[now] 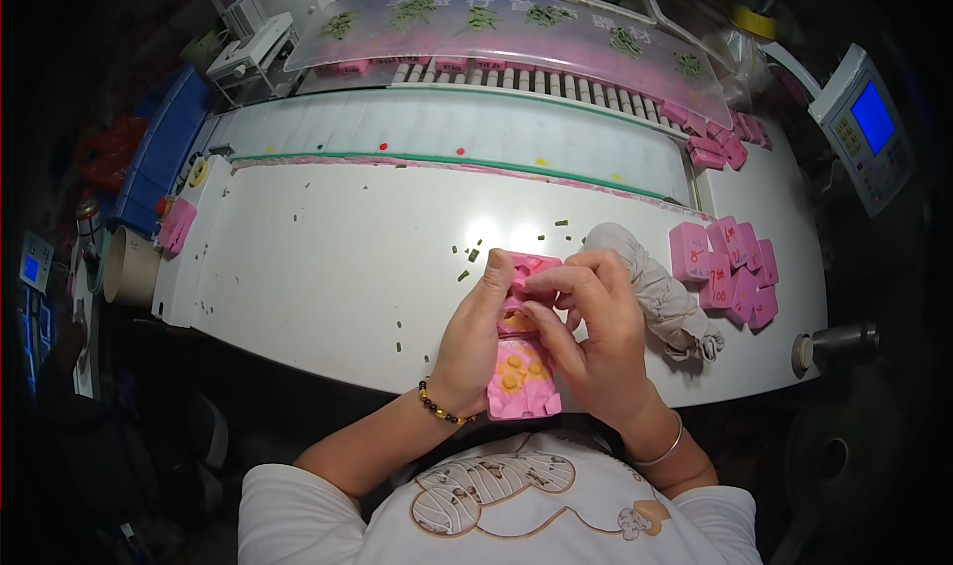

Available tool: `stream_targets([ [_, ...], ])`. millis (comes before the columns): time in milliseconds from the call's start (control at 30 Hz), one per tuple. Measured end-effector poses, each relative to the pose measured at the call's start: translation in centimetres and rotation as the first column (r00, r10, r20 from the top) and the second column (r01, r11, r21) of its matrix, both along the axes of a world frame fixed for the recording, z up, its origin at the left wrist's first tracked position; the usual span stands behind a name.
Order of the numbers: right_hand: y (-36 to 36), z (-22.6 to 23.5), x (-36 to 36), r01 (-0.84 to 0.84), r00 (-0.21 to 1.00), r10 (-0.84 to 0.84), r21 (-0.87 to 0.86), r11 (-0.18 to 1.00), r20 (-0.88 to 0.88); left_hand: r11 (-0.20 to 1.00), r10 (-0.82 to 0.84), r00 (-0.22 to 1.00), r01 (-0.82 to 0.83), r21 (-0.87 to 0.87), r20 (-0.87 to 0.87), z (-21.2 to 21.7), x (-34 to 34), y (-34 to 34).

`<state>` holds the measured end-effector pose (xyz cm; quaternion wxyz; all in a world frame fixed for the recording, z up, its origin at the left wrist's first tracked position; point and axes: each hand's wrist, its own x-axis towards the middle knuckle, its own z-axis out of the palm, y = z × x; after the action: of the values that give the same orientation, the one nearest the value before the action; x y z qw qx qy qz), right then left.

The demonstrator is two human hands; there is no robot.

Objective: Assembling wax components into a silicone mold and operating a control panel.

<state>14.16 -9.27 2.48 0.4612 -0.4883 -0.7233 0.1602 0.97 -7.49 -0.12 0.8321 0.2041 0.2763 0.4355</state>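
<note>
A pink moulded tray (523,371) with small orange pieces in its pockets is held upright-lengthwise above the near edge of the white table (328,267). My left hand (475,339), with a bead bracelet at the wrist, grips the tray's left side. My right hand (586,332), a thin bangle on its wrist, curls over the tray's right side, its fingertips pinching at the tray's upper pockets. Whatever sits under those fingertips is hidden.
A stack of pink trays with handwritten marks (725,267) lies at the right, beside a crumpled beige cloth (660,292). Small dark green bits (467,257) are scattered on the table. More pink trays (715,138) sit far right. A keypad device with a blue screen (866,128) stands at the right edge.
</note>
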Motion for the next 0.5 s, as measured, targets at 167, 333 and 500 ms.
stream_targets([
  [167, -0.1, -0.4, 0.7, -0.079, 0.987, 0.065, -0.090, 0.993, -0.145, 0.998, 0.063, 0.994, -0.065, -0.020, -0.087, 0.4, -0.1, 0.0],
  [333, 0.4, -0.7, 2.1, -0.104, 0.849, 0.023, -0.124, 0.987, -0.528, 0.996, -0.006, 0.996, -0.002, -0.088, -0.089, 0.2, -0.7, 0.5],
  [500, 0.4, 0.4, 3.0, -0.055, 0.938, -0.010, -0.178, 0.983, -0.346, 0.998, 0.035, 0.996, -0.038, -0.041, -0.087, -0.7, -0.6, 0.6],
])
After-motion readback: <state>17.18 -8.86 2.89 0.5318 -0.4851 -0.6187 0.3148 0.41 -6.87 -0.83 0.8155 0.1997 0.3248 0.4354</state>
